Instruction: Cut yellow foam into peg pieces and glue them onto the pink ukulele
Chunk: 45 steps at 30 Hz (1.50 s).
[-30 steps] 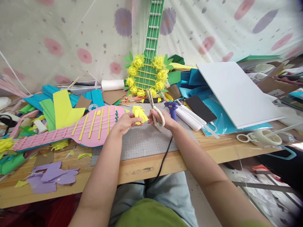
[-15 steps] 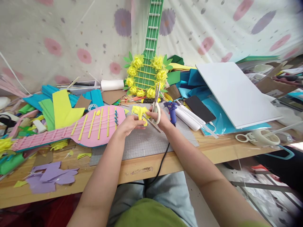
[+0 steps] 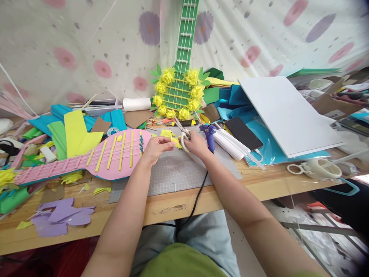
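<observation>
Between the thumb and fingers of my left hand (image 3: 157, 149) is a small piece of yellow paper (image 3: 176, 142). My right hand (image 3: 197, 144) grips white-handled scissors (image 3: 185, 135), whose blades point up and to the left. Both hands are close together above the grey cutting mat (image 3: 173, 179). More yellow paper (image 3: 167, 133) lies just behind them on the mat. To the left is a pink paper guitar (image 3: 121, 154) with yellow strips. A blue glue gun (image 3: 209, 136) stands right of my right hand.
A green paper guitar (image 3: 180, 90) ringed with yellow flowers leans at the back. To the right are a black phone (image 3: 243, 132) and a large white board (image 3: 288, 115). Purple scraps (image 3: 63, 216) lie near the front left edge. A black cord (image 3: 198, 196) hangs over the table edge.
The scissors have tipped from upright to the left. My left hand now holds a smaller yellow piece, and other yellow paper lies on the mat behind.
</observation>
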Motion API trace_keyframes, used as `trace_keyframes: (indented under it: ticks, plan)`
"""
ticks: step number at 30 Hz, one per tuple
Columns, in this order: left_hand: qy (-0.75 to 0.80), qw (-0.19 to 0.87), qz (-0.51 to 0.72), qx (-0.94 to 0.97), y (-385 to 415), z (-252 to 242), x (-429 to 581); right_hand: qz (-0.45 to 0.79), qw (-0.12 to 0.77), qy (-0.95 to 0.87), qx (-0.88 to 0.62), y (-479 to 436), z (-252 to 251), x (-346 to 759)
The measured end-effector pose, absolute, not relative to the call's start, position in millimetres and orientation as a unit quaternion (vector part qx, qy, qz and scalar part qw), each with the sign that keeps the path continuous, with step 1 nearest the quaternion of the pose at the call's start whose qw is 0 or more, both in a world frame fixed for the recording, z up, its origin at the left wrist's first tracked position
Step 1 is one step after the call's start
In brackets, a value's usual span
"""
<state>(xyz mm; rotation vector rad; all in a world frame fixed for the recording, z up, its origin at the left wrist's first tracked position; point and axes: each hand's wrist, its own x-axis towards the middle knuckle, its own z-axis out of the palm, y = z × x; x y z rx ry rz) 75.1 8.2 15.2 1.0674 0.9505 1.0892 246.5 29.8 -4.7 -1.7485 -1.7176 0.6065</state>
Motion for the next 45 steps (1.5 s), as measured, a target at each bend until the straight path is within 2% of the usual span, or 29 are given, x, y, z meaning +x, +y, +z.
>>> trace_keyframes:
  ticks: [5,10,12,17,37,42,45]
  plan:
    - [0.419,0.603,0.521,0.436,11,19,70,0.197,0.336,-0.707,-0.59,21,8,258]
    - [0.414,0.594,0.511,0.463,10,23,61,0.315,0.239,-0.811,-0.431,14,15,272]
    - [0.412,0.591,0.508,0.473,10,24,59,0.325,0.207,-0.828,-0.408,12,16,271]
    - [0.422,0.582,0.488,0.495,12,21,55,0.317,0.182,-0.835,-0.412,9,18,265]
    - [0.424,0.582,0.468,0.512,12,19,53,0.311,0.192,-0.815,-0.449,8,21,269]
    - [0.433,0.577,0.464,0.514,11,21,54,0.328,0.216,-0.801,-0.453,12,17,273]
    - [0.445,0.581,0.464,0.499,12,19,54,0.374,0.268,-0.755,-0.466,13,11,270]
